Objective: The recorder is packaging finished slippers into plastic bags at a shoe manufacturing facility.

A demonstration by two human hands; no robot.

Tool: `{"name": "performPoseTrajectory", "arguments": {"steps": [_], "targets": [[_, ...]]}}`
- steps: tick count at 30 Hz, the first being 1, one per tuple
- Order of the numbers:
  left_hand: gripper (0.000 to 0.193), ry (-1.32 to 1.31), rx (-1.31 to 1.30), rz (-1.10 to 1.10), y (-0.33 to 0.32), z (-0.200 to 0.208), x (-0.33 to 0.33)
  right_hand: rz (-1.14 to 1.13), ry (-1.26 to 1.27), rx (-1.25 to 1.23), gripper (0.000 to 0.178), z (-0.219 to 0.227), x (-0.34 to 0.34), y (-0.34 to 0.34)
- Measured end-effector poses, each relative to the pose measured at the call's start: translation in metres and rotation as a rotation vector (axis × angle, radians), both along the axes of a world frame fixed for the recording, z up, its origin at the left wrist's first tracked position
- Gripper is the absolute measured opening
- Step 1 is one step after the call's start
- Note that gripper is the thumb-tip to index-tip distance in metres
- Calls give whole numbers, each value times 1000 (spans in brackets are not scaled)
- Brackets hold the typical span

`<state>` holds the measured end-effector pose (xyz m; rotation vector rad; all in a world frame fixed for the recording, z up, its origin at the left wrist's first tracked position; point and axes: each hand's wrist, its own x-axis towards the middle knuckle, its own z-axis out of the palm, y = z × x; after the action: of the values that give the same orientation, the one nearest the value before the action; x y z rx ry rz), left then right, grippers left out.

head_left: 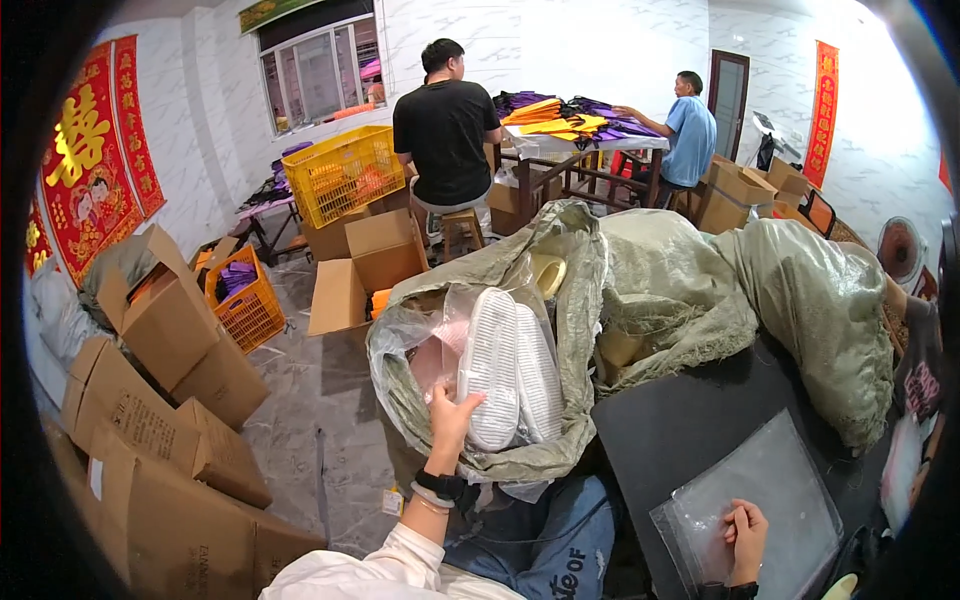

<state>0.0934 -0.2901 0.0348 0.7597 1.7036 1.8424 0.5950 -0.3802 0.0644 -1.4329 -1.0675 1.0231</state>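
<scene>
A pair of white slippers [492, 370] with ribbed soles turned up lies in the mouth of an open green woven sack [583, 330]. My left hand [452, 415] grips the near left edge of the pair, thumb over a sole, its other fingers partly hidden. Pink slippers [440, 352] in clear plastic rest just left of the white ones. A pale yellow slipper [548, 272] shows deeper in the sack. On the black tabletop [690, 420] at my right is a stack of flat clear plastic bags [780, 480]. My right hand [745, 535] is closed, pinching the stack's near part.
More woven sacks [810, 310] lie beyond the tabletop. Cardboard boxes [150, 450] crowd the left side, with an orange crate [245, 305] behind them. Two people sit by a far table [590, 143] piled with purple and orange goods. A fan [900, 250] stands at the right.
</scene>
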Motion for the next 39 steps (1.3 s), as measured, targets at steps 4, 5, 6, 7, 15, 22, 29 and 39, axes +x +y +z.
{"name": "performPoseTrajectory", "arguments": {"steps": [4,5,6,7,15,22,29,39], "targets": [[48,3,152,35,-9,34,17,-27,-47,-74,21,5,-3,-2],[46,-27,231,57,-14,47,20,-49,-50,-86,21,6,-4,-4],[46,24,282,88,-31,69,14,0,-33,-67,21,8,-11,-1],[45,42,332,79,-30,78,18,4,-41,-48,21,9,-11,-2],[50,-100,552,-89,-51,150,96,-1,11,-76,23,21,-6,-2],[56,97,685,-356,-42,126,212,-331,522,302,49,29,26,-6],[37,1341,983,-1097,-42,98,279,-772,658,670,63,44,120,-60],[37,910,282,-753,-44,54,278,-874,-255,49,47,23,171,-118]]}}
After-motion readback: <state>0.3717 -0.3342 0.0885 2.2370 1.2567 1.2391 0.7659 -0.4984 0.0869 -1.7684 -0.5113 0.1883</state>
